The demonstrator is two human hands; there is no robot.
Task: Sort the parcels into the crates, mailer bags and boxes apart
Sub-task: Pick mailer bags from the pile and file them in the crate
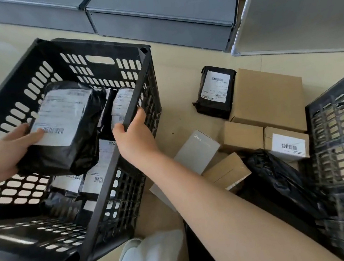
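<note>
- Two crates noted: black slotted crate (64,129) at 9 o'clock, tilted toward the camera; second black crate (342,144) at 3 o'clock, only partly in frame.
- Left hand (6,156) closed around a black mailer bag (64,129) with a white label, held above the tilted crate's opening (thumb across the barcode end).
- Right hand (135,134) clamped on the tilted crate's right rim, fingers curled over the edge.
- Several labelled mailer bags (98,170) already lying inside the tilted crate, overlapping; exact count not readable.
- On the floor (175,87) between the crates, toward 2 o'clock: one black mailer bag with label (216,91), touching a large brown box (269,98).
- Just below, toward 4 o'clock: small brown box (243,135), labelled brown box (287,143), grey box (196,151), another brown box (226,171), close-packed.
- Crumpled black plastic (277,174) beside the second crate (contents not discernible).
- Grey shelving (158,10) at 12 o'clock.
</note>
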